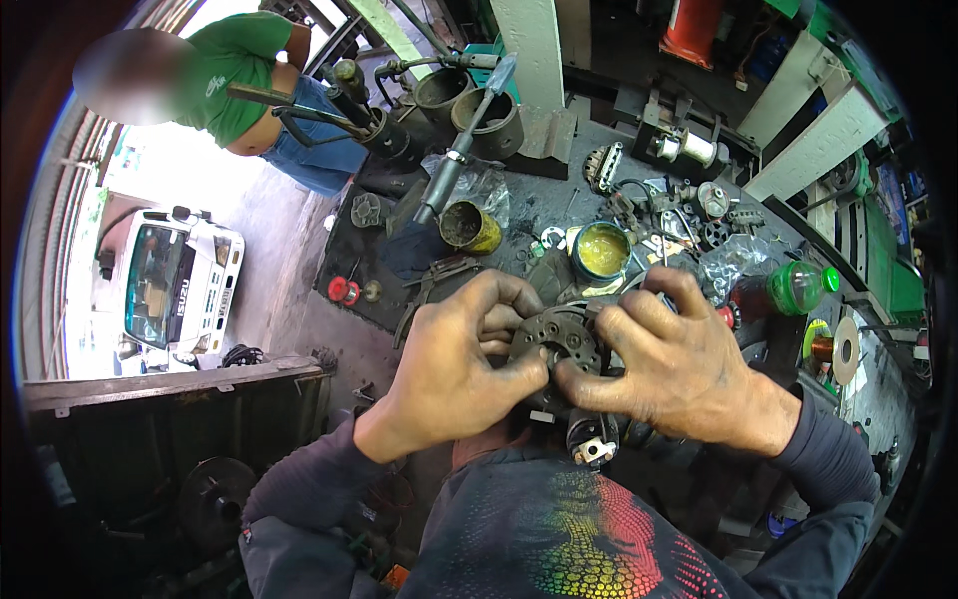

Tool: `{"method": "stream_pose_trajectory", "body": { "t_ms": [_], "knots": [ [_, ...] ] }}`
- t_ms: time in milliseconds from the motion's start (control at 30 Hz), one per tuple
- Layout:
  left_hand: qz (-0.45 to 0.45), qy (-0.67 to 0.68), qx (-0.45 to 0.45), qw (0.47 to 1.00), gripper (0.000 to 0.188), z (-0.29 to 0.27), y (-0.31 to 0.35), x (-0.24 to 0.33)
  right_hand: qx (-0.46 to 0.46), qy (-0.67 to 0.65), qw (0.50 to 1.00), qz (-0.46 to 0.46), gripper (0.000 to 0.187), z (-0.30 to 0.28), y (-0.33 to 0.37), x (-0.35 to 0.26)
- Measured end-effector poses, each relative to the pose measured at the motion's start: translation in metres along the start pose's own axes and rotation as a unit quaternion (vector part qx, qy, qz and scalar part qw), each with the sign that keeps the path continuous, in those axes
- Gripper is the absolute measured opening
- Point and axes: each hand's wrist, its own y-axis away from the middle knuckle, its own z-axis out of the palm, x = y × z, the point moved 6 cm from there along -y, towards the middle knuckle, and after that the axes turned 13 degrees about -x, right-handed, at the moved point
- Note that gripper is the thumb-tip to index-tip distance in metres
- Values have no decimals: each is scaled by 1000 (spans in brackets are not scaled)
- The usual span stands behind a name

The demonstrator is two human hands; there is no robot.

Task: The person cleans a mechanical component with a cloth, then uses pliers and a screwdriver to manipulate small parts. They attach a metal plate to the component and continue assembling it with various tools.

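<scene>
A dark, round metal machine part [565,325] with small holes in its face is held between both hands, close to my body. My left hand [454,351] grips its left side, the thumb tip pressed near the central opening. From the other side my right hand [671,359] clasps it, thumb also at the centre and fingers curled over the rim. Whatever small piece lies under the two thumb tips is hidden. Just below hangs a dark cylindrical piece with a shiny metal end [593,451]; I cannot tell whether it is joined to the part.
Beyond my hands, an open tub of yellowish grease [602,250] and a yellow can [469,229] stand on the dark workbench [544,190]. Loose metal parts [711,202] and a green bottle [798,289] lie to the right. Far left are a person in green [239,80] and a white truck [180,285].
</scene>
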Motion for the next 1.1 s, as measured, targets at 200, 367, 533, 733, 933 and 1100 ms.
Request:
{"method": "stream_pose_trajectory", "body": {
  "t_ms": [200,367,533,733,933,1100],
  "knots": [
    [27,-73,30,997,42,4,4,8,2,-11,1000,9,18,-2,-1,2],
    [-1,-74,29,997,47,5,6,6,2,-15,1000,3,19,-3,-2,1],
    [-11,-121,-8,993,45,7,6,12,3,6,1000,9,21,-5,0,0],
    [12,-173,21,985,43,8,7,16,-9,-19,1000,4,21,-3,-3,1],
    [55,-149,27,987,40,7,5,6,-2,-38,999,-13,20,0,-5,3],
    [145,-221,-5,964,39,5,0,-6,15,-52,998,-11,18,5,-1,6]
  ]
}}
